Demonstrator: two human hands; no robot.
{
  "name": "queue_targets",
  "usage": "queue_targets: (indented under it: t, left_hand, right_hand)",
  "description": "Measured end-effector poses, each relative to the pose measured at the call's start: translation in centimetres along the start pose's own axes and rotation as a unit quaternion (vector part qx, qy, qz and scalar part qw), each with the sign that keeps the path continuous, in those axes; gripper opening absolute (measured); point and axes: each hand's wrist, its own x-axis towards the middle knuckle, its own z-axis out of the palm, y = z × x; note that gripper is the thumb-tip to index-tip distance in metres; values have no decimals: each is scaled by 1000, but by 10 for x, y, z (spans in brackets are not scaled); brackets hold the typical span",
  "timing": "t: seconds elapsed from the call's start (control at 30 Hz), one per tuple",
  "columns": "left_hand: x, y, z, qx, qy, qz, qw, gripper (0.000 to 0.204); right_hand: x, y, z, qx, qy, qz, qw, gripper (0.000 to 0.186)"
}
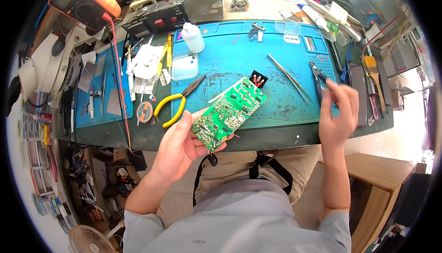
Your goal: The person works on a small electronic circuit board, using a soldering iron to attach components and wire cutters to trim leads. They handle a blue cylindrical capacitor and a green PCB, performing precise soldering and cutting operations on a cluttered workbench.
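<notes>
The left hand (184,142) is holding a green rectangular printed circuit board (229,113) by its near end, solder side facing up. The thumb is lying along the left edge of the board and the other fingers are closing under it, so the grip is closed on the board. The board is tilting, and its far end, with a small black connector with red parts (258,78), is reaching over the front part of the blue rubber work mat (276,69). The near end is hanging in front of the dark table edge (276,135), above the person's lap.

The right hand (338,115) is staying in the air near the right edge of the mat, well apart from the board. Its fingers are half curled and loose, and it is holding nothing that I can see.

On the mat, a pair of thin metal tweezers (289,78) is lying between the board and the right hand. Black cutting pliers (318,76) are lying just beyond the right fingers. Pliers with yellow handles (177,103) are lying just to the left of the board, beside a small flat reel of copper solder wick (144,112). A white plastic squeeze bottle (192,37) is standing farther back, and an orange multimeter (85,0) is lying at the far left corner.
</notes>
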Motion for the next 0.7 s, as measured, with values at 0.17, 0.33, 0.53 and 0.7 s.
queue_targets:
  t: [0.17, 0.33, 0.53, 0.7]
  left_hand:
    - [1, -3, -1, -18, 13, -3, 1000, 72]
    - [-1, -5, -1, -6, 5, 16, 1000, 73]
    - [0, -4, -1, -8, 3, 15, 1000, 72]
    - [0, -5, -3, -16, 5, 12, 1000, 72]
  right_hand:
    - [2, -90, -51, 545, -230, -90, 801, 18]
    - [8, -133, -42, 827, -349, -10, 441, 16]
    - [-12, -136, -50, 862, -404, 154, 265, 13]
    - [-19, -133, -50, 861, -414, 161, 247, 16]
